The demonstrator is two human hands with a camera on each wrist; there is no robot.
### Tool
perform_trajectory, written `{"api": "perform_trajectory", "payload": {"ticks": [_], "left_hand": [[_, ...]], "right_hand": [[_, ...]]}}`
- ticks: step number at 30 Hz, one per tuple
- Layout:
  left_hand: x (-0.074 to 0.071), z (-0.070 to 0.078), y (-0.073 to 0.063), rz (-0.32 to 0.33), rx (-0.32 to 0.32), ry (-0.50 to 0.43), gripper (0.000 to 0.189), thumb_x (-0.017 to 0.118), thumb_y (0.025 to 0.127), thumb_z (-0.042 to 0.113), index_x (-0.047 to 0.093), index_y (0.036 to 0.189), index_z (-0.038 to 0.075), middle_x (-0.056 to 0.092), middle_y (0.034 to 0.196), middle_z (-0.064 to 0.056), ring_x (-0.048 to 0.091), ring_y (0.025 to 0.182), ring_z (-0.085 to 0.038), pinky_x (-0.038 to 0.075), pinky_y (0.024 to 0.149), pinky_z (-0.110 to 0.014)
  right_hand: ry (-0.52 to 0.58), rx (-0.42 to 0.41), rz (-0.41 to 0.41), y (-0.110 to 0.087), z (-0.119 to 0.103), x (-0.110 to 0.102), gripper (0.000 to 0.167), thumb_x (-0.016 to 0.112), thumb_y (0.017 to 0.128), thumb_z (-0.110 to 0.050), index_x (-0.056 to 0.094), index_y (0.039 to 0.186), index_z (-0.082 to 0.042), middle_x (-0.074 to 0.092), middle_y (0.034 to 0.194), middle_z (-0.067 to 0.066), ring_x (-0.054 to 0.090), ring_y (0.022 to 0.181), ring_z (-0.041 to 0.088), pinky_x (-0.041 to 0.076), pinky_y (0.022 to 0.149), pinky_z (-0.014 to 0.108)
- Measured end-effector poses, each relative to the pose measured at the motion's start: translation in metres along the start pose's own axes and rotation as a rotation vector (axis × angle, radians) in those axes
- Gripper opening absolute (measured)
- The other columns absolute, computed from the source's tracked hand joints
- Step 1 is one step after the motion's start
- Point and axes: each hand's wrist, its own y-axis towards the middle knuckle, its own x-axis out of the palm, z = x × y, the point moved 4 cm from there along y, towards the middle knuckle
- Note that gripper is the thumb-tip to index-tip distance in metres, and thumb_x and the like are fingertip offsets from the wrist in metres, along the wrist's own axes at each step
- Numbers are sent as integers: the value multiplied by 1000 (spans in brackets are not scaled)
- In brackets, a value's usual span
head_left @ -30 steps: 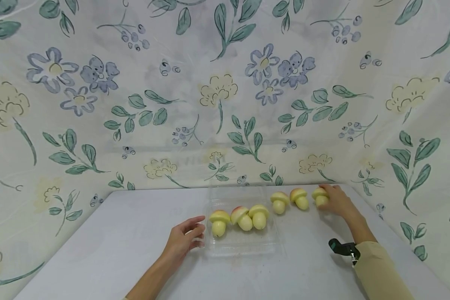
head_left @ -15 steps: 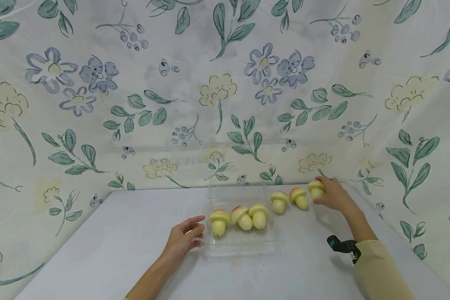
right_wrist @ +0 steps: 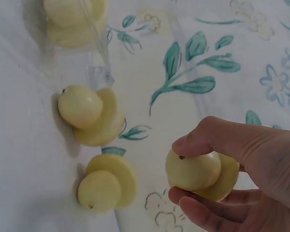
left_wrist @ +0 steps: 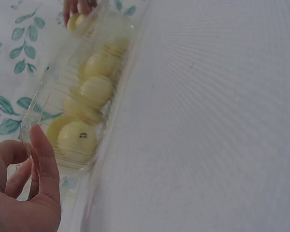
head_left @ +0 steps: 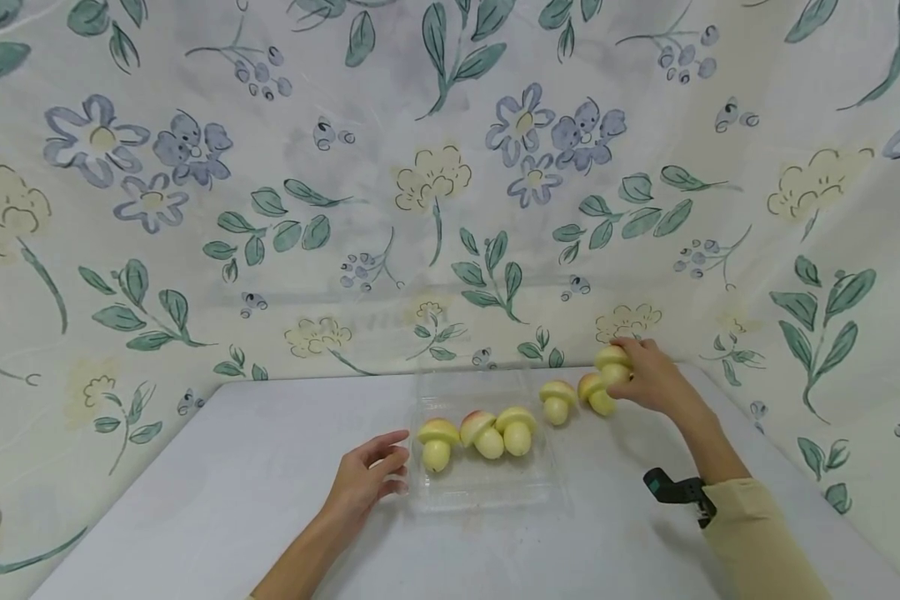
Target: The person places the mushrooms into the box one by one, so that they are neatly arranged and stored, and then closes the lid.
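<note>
My right hand [head_left: 656,379] pinches a mushroom-shaped toy [right_wrist: 193,169] between thumb and fingers. It is pale yellow with a rounded cap and is raised above the table's back right. Two similar toy mushrooms stand to its left, a nearer one [head_left: 595,400] overlapped by the held one in the head view, and another [head_left: 557,404] beside the box. Inside the clear plastic box [head_left: 487,497] are three more, one on the left [head_left: 437,454] and two side by side [head_left: 517,435]. My left hand [head_left: 367,479] has loosely bent fingers, its fingertips right at the box's left wall.
The white table [head_left: 255,467] ends at a floral cloth [head_left: 375,208] hanging behind it. The box's transparent lid [head_left: 472,383] stands raised along its back side. A black wrist camera mount [head_left: 675,487] sticks out from my right sleeve.
My right hand has lifted the rightmost toy mushroom off the table and carried it left, over toward the neighbouring one. The left hand and the box have stayed in place.
</note>
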Motion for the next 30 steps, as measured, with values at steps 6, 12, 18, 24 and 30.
{"api": "perform_trajectory", "payload": {"ticks": [6, 12, 18, 24, 30], "left_hand": [[0, 0, 1, -6, 8, -3, 39, 64, 93, 7, 59, 132, 3, 59, 100, -5, 59, 82, -15, 57, 64, -23], [0, -1, 1, -1, 8, 12, 39, 65, 93, 8, 60, 131, 3, 60, 100, -5, 60, 83, -15, 57, 64, -23], [-1, -1, 1, 0, 9, 9, 39, 65, 93, 8, 59, 131, 2, 60, 100, -5, 60, 82, -15, 57, 63, -23], [0, -2, 1, 0, 6, 8, 39, 64, 93, 7, 59, 131, 2, 59, 99, -5, 59, 82, -15, 57, 63, -22], [-1, -2, 2, 4, 3, 1, 39, 64, 93, 6, 60, 131, 3, 59, 98, -4, 60, 81, -15, 57, 63, -22]], "right_hand": [[4, -29, 8, -2, -18, -2, 75, 77, 78, -19, 43, 143, -3, 50, 120, 29, 54, 96, 36, 50, 76, 46], [24, -46, 14, -5, -32, -2, 74, 76, 77, -17, 43, 142, -4, 50, 120, 29, 53, 95, 34, 52, 76, 45], [72, -68, 9, -6, -45, 0, 73, 75, 76, -14, 44, 141, -5, 50, 119, 25, 55, 92, 30, 55, 75, 39], [143, -90, -30, -5, -54, 5, 72, 77, 78, -14, 43, 141, -4, 49, 119, 24, 59, 92, 29, 58, 77, 38], [213, -80, -64, -6, -59, 8, 74, 78, 79, -14, 41, 143, -5, 46, 122, 23, 63, 91, 29, 60, 77, 37]]}}
